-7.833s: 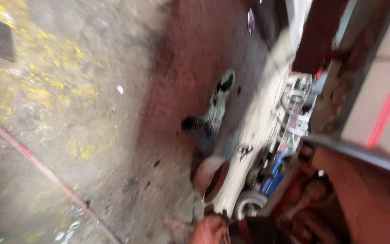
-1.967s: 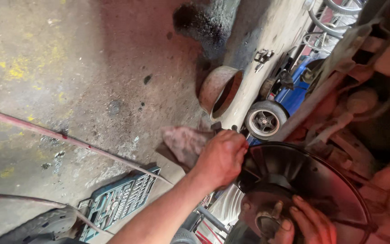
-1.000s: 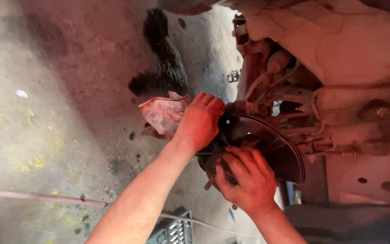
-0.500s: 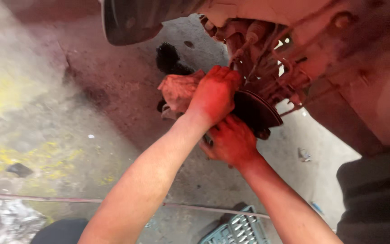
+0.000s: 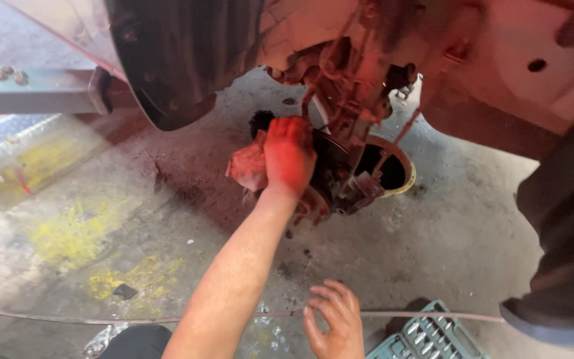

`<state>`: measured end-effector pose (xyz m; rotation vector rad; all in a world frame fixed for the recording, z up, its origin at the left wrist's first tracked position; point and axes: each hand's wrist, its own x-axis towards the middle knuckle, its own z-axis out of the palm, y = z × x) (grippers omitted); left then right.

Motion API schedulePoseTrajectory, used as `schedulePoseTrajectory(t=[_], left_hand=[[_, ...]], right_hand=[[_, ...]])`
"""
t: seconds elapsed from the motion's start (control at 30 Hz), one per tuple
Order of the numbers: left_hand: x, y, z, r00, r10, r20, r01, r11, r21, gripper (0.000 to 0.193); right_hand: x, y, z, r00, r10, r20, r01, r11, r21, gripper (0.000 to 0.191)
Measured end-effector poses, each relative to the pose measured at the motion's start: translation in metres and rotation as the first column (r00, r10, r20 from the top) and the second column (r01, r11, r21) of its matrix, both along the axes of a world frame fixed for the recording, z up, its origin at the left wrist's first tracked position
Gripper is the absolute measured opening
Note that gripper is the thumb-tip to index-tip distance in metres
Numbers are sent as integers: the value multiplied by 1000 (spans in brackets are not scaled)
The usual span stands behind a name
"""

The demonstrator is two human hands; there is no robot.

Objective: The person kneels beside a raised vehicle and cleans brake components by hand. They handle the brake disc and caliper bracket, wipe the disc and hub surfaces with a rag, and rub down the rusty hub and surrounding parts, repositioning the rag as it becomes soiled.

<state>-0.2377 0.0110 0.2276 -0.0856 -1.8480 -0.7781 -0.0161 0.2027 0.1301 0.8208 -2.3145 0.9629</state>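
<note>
My left hand [image 5: 289, 156] is curling over the outer edge of the brake disc [image 5: 330, 174], fingers wrapped down onto the rim and gripping it, which looks to me like steadying the disc on the hub. The disc is sitting edge-on under the wheel arch, hanging off the suspension strut [image 5: 347, 86] right above it. There's a reddish rag [image 5: 247, 166] bunching up just left of the disc, touching the back of that hand; can't tell if the fingers are actually pinching it or it's just lying there.

My right hand [image 5: 333, 322] is hovering well below the disc, fingers spread loose and holding nothing, just over a thin hose [image 5: 433, 315] running across the concrete floor [image 5: 453, 233].

Just right of the disc and behind it, a round metal tin [image 5: 393, 166] is sitting on the floor; inside is looking dark, so I can't say what's in it. Down at the bottom, right of the free hand, a green socket tray [image 5: 426, 336] is lying open with rows of sockets slotted in.
</note>
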Motion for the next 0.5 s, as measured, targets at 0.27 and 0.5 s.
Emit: schedulePoseTrajectory(t=[0.27, 0.5], left_hand=[[10, 44, 13, 996, 69, 49, -63, 992, -113, 10], [103, 103, 31, 937, -229, 263, 343, 742, -576, 35]], right_hand=[[5, 3, -10, 995, 40, 97, -14, 969, -248, 18], [-17, -5, -16, 723, 211, 658, 381, 673, -634, 23]])
